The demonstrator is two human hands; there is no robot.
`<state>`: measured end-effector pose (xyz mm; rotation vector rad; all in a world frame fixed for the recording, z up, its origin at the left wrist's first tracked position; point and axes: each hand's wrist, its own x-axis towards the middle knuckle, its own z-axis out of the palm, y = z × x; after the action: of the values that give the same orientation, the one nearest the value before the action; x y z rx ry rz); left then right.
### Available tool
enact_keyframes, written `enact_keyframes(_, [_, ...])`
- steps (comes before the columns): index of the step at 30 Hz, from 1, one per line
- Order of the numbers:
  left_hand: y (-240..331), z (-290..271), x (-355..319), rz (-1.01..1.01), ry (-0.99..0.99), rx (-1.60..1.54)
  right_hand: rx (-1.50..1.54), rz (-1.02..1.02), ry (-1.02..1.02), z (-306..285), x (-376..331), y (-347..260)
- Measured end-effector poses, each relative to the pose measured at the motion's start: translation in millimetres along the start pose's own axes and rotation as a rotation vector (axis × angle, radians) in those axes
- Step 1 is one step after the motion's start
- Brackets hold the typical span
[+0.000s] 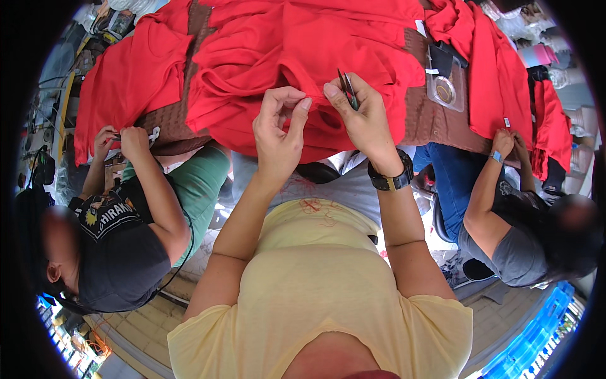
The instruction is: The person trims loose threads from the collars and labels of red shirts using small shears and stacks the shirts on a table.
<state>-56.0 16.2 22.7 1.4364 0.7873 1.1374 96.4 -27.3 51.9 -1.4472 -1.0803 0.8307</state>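
A red garment (252, 69) lies bunched on the table in front of me, its folded edge raised between my hands. My left hand (278, 129) is closed in a pinch, thumb against forefinger, at that red edge. Close by on the right, my right hand (368, 120) is wrapped round a pair of thread snips (346, 87), with the dark pointed blades standing up past the fingers. The thumb and forefinger of this hand also come up to the red cloth. Any thread between the fingertips is too fine to make out.
Brown textured cloth (435, 126) covers the table. A clear plastic box (445, 88) holding a round item sits at the right. More red garments (136, 76) lie at both sides. Co-workers sit left and right, their hands (129, 140) at red cloth. Loose red threads (312, 205) cling to my shirt.
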Motion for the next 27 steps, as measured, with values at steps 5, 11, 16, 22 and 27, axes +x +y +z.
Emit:
enact_keyframes(5, [4.7, 2.8, 1.3, 0.026, -0.040, 0.086, -0.093, -0.162, -0.009, 0.3, 1.1, 2.1])
enact_keyframes(11, [5.9, 2.8, 3.2, 0.134, -0.024, 0.216, -0.455, -0.392, -0.015, 11.2, -13.8, -11.8])
enact_keyframes(16, [-6.3, -3.4, 2.4, -0.078, -0.020, -0.196, -0.121, -0.177, 0.079, 16.4, -31.1, -18.6])
enact_keyframes(22, [-5.9, -5.6, 0.8, -0.104, -0.034, -0.213, 0.405, 0.406, -0.215, 18.5, -47.5, 4.1])
enact_keyframes(27, [0.9, -8.1, -1.4, -0.148, -0.062, -0.232, 0.487, 0.385, -0.239, 24.7, -41.4, 6.9])
